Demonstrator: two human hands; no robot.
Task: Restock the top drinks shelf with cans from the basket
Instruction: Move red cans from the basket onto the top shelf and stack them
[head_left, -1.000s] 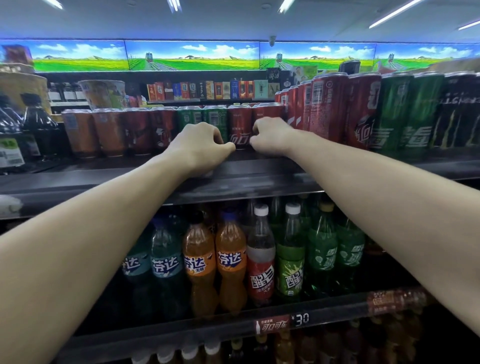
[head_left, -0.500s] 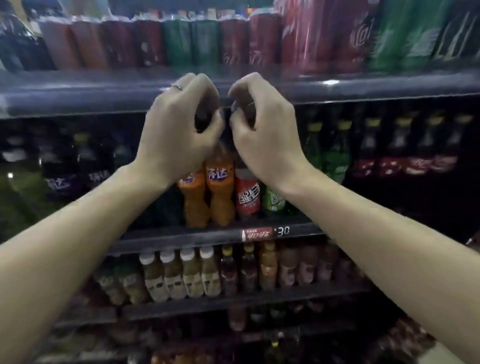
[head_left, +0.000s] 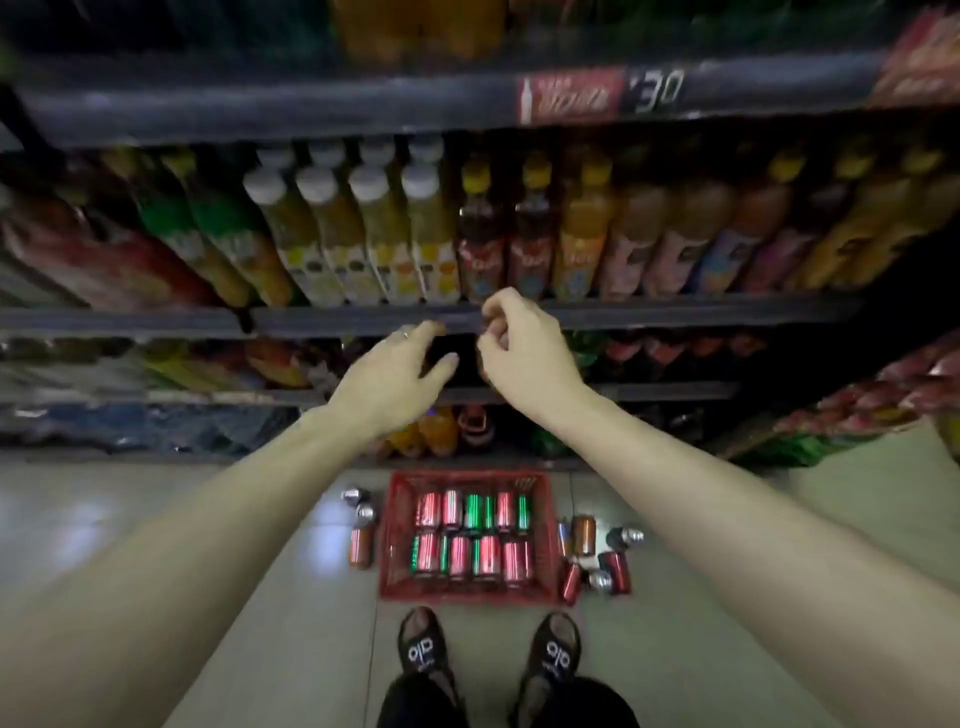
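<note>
**Reaching down for more cans**

Both hands are empty, the left hand (head_left: 395, 371) with relaxed fingers and the right hand (head_left: 519, 353) loosely curled. The basket (head_left: 387, 540) stands on the floor (head_left: 208, 519), with cans (head_left: 470, 535) inside. The next move, I think, needs bending down to take cans.

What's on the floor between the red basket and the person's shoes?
Nothing: in the head view, only bare pale floor tile lies between the red basket and the black shoes. The loose cans sit beside the basket, not in front.

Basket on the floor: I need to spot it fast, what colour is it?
Red basket, seen in the head view.
</note>
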